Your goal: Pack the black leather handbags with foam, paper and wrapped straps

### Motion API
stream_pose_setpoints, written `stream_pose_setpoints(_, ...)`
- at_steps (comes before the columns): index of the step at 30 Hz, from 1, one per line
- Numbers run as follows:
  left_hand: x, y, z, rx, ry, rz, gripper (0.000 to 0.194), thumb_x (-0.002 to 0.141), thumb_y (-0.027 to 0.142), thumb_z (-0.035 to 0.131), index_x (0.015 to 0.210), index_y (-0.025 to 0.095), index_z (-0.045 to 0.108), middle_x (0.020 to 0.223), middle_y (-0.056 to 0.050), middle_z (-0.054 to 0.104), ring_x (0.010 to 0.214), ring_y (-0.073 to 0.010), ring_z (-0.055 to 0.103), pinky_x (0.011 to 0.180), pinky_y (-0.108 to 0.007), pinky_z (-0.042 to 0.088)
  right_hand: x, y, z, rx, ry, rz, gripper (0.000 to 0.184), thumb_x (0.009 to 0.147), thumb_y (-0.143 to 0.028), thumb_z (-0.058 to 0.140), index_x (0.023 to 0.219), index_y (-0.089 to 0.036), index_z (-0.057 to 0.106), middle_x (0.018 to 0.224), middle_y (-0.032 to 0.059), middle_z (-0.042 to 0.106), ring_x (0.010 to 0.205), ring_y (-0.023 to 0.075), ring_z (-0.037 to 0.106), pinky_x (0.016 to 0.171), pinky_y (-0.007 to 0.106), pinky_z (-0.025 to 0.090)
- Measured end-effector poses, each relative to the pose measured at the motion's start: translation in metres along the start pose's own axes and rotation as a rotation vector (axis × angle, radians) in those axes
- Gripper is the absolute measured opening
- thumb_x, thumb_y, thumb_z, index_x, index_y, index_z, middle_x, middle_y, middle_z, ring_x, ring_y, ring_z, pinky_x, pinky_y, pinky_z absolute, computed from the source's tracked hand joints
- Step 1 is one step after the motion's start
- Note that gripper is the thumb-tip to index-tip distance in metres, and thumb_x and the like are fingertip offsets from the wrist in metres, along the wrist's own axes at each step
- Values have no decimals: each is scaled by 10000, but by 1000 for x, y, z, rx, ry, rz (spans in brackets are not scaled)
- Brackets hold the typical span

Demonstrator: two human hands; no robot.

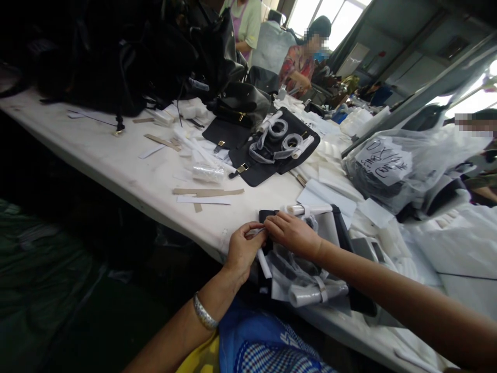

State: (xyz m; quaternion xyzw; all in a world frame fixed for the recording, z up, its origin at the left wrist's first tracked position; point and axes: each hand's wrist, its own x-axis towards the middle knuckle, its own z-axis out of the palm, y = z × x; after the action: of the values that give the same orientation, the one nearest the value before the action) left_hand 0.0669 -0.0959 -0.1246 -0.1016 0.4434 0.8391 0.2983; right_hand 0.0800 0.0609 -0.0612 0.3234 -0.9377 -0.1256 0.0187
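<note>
A black bag lies on the table's near edge, with its straps and rolled parts wrapped in clear plastic and white sheet. My left hand, below a silver bracelet, pinches something small at the bag's left edge. Against its fingertips, my right hand has its fingers closed over the same spot. What the fingers hold is hidden between them. A wrapped white roll rests at the bag's near side, and another wrapped roll sits just beyond my right hand.
Further along the white table lies another black bag with wrapped handles and a gold buckle. Card strips are scattered nearby. Black bags are heaped far left. A filled plastic sack stands right. Other people work behind.
</note>
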Motion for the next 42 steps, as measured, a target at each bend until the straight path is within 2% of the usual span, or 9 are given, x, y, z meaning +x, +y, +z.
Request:
stream_pose_setpoints(7, -6, 0, 5, -136, 81, -84, 396, 595, 306, 902, 890, 120, 714, 740, -27, 695, 621, -96, 588, 629, -218, 467, -3, 0, 4, -13, 83, -31, 119, 941, -151, 543, 1008, -112, 634, 1014, 119, 697, 797, 221, 579, 686, 332, 494)
stream_pose_setpoints(13, -8, 2, 10, -236, 154, -153, 387, 705, 165, 838, 1019, 111, 618, 831, -59, 717, 645, -97, 626, 657, -223, 493, -3, 0, 5, -21, 119, -36, 136, 946, -147, 530, 1020, -104, 635, 1008, 116, 699, 776, 220, 569, 685, 337, 496)
stream_pose_setpoints(24, -6, -6, 6, -169, 131, -46, 305, 744, 127, 762, 1024, 112, 640, 1003, -116, 732, 853, -142, 680, 685, -208, 501, -6, -2, 6, 84, 76, 2, 123, 939, -127, 539, 1033, -109, 616, 1038, 132, 687, 840, 229, 599, 757, 354, 535)
stream_pose_setpoints(29, -2, -11, 2, -75, 124, 43, 315, 715, 197, 787, 989, 141, 641, 962, -87, 732, 853, -155, 685, 715, -237, 518, 4, -1, -14, 162, -67, 40, 129, 926, -145, 587, 1050, -146, 620, 1091, 105, 699, 927, 229, 643, 826, 370, 554)
stream_pose_setpoints(32, -1, -10, 1, -23, 110, 83, 323, 706, 249, 790, 973, 145, 640, 951, -88, 730, 856, -164, 681, 691, -232, 514, -8, 2, -44, 150, 50, 79, 287, 939, -198, 603, 1224, -179, 578, 1251, 94, 672, 1101, 226, 637, 1052, 437, 461)
stream_pose_setpoints(34, -1, -9, 0, 23, 100, 95, 329, 705, 274, 788, 969, 144, 641, 946, -88, 726, 826, -158, 673, 650, -219, 505, -35, 6, -64, 107, 196, 264, 338, 927, -214, 626, 1261, -201, 572, 1279, 88, 664, 1127, 220, 638, 1074, 421, 446)
stream_pose_setpoints(37, -1, -11, -2, 82, 89, 86, 361, 700, 314, 792, 980, 147, 637, 925, -68, 713, 749, -135, 652, 599, -204, 497, -106, 8, -82, 32, 328, 770, 255, 920, -292, 625, 1169, -241, 637, 1268, 71, 671, 1118, 236, 654, 992, 385, 499)
stream_pose_setpoints(39, -1, -13, -4, 112, 89, 96, 378, 697, 334, 797, 985, 150, 636, 909, -48, 699, 734, -121, 642, 602, -196, 500, -164, 2, -82, 2, 293, 1122, 230, 921, -386, 587, 1083, -251, 678, 1313, 70, 646, 1146, 274, 644, 989, 424, 496)
stream_pose_setpoints(42, 2, -14, -5, 161, 93, 120, 399, 672, 336, 818, 987, 158, 648, 893, -19, 681, 711, -97, 620, 601, -176, 493, -241, -20, -71, 104, 89, 1505, 345, 888, -505, 540, 987, -230, 723, 1355, 107, 614, 1220, 326, 594, 1041, 487, 449)
